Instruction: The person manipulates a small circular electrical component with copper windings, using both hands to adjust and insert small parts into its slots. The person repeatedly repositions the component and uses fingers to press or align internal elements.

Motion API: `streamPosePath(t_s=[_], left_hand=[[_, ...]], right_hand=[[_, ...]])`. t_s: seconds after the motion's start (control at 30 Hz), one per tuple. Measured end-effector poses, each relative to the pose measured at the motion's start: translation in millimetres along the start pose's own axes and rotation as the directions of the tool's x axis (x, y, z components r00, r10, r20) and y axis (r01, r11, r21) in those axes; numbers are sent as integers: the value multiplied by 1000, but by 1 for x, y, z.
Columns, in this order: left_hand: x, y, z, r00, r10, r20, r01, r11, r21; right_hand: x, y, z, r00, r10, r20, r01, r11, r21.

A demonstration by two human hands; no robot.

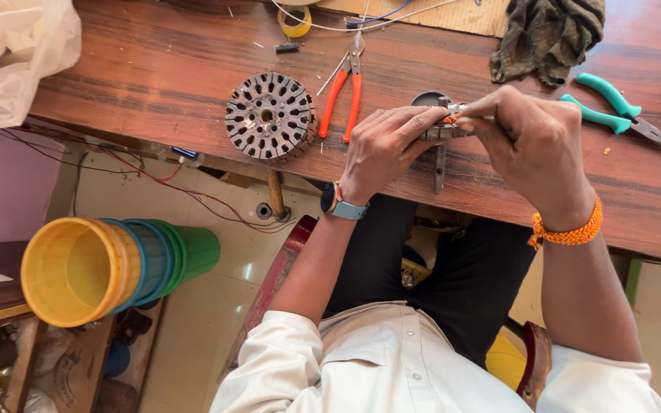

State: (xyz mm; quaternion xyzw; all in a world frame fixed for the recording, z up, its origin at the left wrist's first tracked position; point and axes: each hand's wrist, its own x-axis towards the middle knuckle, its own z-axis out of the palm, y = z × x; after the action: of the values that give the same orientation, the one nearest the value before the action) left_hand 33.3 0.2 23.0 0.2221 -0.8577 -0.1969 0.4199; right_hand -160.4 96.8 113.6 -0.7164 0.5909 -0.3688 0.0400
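Wooden table (154, 76) edge sits beneath both hands gripping small metal part (444, 131).

Quick count of what's on the surface (154, 69): two pairs of pliers, one orange-handled (343, 88) at 12 o'clock and one teal-handled (613, 111) at 2 o'clock. One slotted round metal core (269, 116), one roll of yellow tape (295, 21), one dark rag (548, 34). At 8 o'clock, one stack of plastic buckets (112, 268), looks like four nested.
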Motion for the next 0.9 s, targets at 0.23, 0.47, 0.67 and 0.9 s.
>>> streamPosePath(t_s=[0.23, 0.47, 0.67, 0.9], left_hand=[[0, 2, 6, 999, -15, -42, 15, 1000, 13], [0, 8, 6, 996, -65, -61, 65, 998, 1], [3, 13, 5, 992, -86, -87, 87, 996, 4], [28, 30, -15, 922, -368, 121, 379, 921, -84]], right_hand=[[34, 25, 15, 990, -139, -30, 137, 988, -76], [37, 9, 12, 991, -133, 7, 133, 989, -57], [38, 11, 9, 997, -71, -4, 70, 996, -54], [56, 41, 27, 989, -147, -15, 138, 955, -264]])
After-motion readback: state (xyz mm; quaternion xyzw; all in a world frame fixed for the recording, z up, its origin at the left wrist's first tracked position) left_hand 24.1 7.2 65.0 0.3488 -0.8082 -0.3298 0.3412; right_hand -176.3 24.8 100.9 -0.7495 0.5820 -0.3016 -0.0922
